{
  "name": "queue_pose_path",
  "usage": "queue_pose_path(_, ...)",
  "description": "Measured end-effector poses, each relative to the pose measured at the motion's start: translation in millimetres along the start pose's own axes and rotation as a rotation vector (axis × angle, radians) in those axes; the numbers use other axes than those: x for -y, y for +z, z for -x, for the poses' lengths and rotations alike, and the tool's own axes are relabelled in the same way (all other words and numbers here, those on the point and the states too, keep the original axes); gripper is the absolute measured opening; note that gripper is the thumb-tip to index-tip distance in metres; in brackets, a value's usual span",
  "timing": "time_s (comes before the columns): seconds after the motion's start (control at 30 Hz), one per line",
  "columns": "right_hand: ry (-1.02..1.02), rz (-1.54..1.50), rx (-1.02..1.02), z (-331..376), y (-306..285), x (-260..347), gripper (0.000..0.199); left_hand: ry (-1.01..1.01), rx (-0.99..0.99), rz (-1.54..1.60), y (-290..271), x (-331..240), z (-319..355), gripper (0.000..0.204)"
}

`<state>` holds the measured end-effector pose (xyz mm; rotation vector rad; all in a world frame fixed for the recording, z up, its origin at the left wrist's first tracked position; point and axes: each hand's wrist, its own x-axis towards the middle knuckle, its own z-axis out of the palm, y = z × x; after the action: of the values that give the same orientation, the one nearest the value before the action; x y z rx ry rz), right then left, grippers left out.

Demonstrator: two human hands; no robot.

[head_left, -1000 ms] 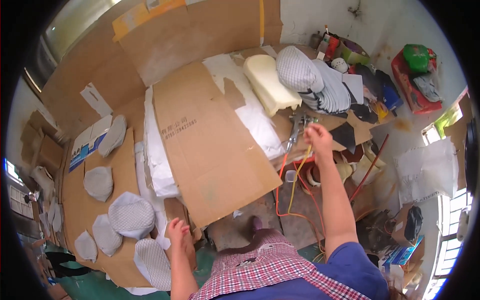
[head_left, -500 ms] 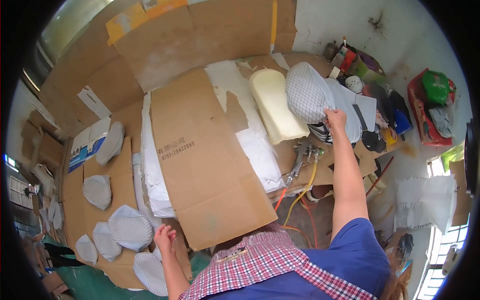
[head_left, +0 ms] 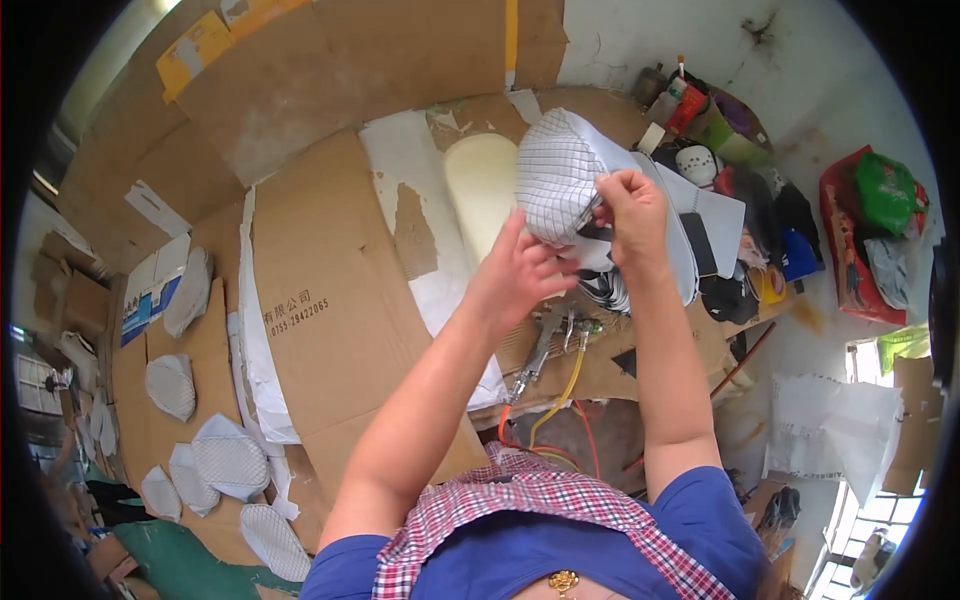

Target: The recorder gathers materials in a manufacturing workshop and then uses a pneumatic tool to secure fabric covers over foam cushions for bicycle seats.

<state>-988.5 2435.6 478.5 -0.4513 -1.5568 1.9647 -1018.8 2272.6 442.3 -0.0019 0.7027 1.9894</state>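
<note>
My right hand (head_left: pixel 637 218) pinches the edge of a grey-white checked fabric piece (head_left: pixel 560 180), rounded and cupped like a cover, lifted at the right of the table. My left hand (head_left: pixel 512 268) reaches in at its lower edge with fingers spread; I cannot tell whether the fingertips touch the fabric. Behind and left of the fabric lies a cream foam-like block (head_left: pixel 475 185), partly covered by it. More pale grey pieces (head_left: pixel 675 205) lie stacked just right of my right hand. Below the hands rests a metal spray gun (head_left: pixel 543 348) with hoses attached.
A long cardboard sheet (head_left: pixel 350 280) covers the middle of the table. Several similar fabric pieces (head_left: pixel 232 458) lie on cardboard at the left. Cloths, a white cup-like item (head_left: pixel 697 165) and containers crowd the right corner. A yellow hose (head_left: pixel 562 402) hangs over the front edge.
My left hand has swung from the lower left up to the fabric piece. My right hand still pinches the fabric, now turned and slightly nearer my left hand. The view has shifted right.
</note>
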Motion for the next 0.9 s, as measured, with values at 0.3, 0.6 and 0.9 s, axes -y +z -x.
queue_pose_path(0.3,0.095,0.092,-0.366,43.8,-113.8,-86.3,0.016,0.144,-0.358,-0.192,-15.2,26.7,-18.7,0.042)
queue_pose_path(0.6,0.001,0.99,0.031,18.3,-90.8,-111.9,0.064,0.649,-0.012,0.018,26.8,-85.3,2.0,0.024)
queue_pose_path(0.9,-0.161,0.743,0.158,-32.7,-58.6,-113.7,0.053,1.078,0.114,-0.027,5.7,-207.0,174.8,0.011)
